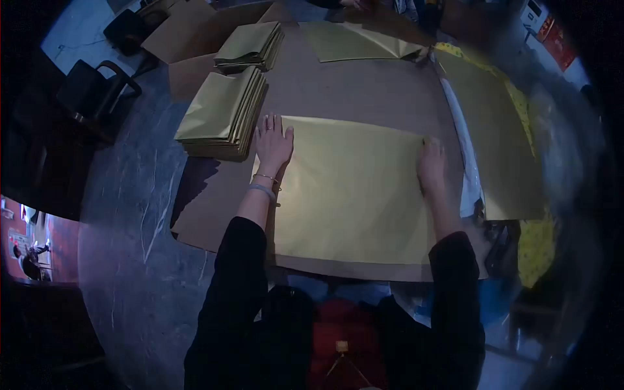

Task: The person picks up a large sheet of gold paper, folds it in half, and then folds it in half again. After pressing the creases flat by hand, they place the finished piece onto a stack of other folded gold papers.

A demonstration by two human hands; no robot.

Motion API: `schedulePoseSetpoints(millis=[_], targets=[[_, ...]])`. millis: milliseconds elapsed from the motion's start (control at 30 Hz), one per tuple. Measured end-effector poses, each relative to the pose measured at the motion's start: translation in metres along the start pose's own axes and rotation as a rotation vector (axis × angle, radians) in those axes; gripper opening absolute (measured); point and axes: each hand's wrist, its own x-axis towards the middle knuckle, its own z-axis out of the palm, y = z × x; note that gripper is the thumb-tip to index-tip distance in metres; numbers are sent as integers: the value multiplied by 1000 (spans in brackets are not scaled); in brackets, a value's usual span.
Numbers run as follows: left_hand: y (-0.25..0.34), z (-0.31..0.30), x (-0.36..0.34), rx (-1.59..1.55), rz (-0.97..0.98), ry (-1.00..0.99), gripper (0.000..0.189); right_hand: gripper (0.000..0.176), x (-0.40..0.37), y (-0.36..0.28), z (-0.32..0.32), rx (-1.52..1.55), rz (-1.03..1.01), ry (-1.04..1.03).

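Observation:
A large gold paper sheet (351, 195) lies flat on the brown tabletop before me, its long edge near my body. My left hand (275, 146) rests on the sheet's left edge with fingers stretched out, pointing away from me; a bracelet and a grey band circle the wrist. At the far right corner, my right hand (431, 168) has its fingers curled at the sheet's edge and appears to pinch it. Beyond my left hand stands a thick stack of folded gold paper (211, 110), with a second folded stack (249, 44) behind it.
Across the table (357, 84), another person's hand (422, 54) is at a second gold sheet (354, 42). More gold paper (491, 130) with yellow wrapping (536, 253) is on the right. An open cardboard box (188, 36) and a black chair (88, 91) stand left.

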Motion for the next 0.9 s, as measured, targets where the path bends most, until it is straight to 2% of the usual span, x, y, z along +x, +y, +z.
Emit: schedulePoseSetpoints(millis=[33,100,133,167,200,233,300,333,400,467,567,600,633,700,767,800,867,900], targets=[[4,-2,0,32,-4,-16,58,30,-2,-8,-2,-155,-100,29],[6,-6,-1,31,1,-18,57,32,3,-36,50,-184,-162,135],[5,-10,0,20,3,-52,57,36,16,-108,5,63,98,-385],[3,-9,0,7,6,-39,57,35,13,-112,71,248,-104,-151],[-1,-5,2,-1,7,-27,57,35,13,-143,95,180,-240,-108],[-6,-5,0,-16,6,-23,56,38,9,-192,75,270,-267,-185],[-6,-5,2,1,4,-25,55,42,8,-241,92,149,-363,-267],[-10,-3,2,-11,23,-3,55,43,6,-255,93,117,-413,-289],[-13,1,5,-15,21,1,54,44,6,-260,94,172,-363,-274],[-16,4,5,-1,20,10,54,43,7,-231,95,160,-312,-221],[-14,2,4,-37,17,30,54,42,21,-137,83,104,-186,-40],[-14,1,5,-2,18,16,54,42,28,-111,60,159,60,-234],[-13,1,4,-2,14,13,54,42,22,-52,73,41,-137,-19],[-12,0,4,-5,7,24,54,42,19,-24,19,83,147,-117],[-12,-2,5,14,2,-18,54,41,18,37,35,-145,1,-19],[-11,-4,5,19,-12,-32,54,39,20,52,38,-158,-9,14],[-15,2,6,12,2,-33,54,37,34,45,18,-100,90,-142],[-16,-1,7,30,17,-37,55,35,43,36,6,-125,63,-169]])
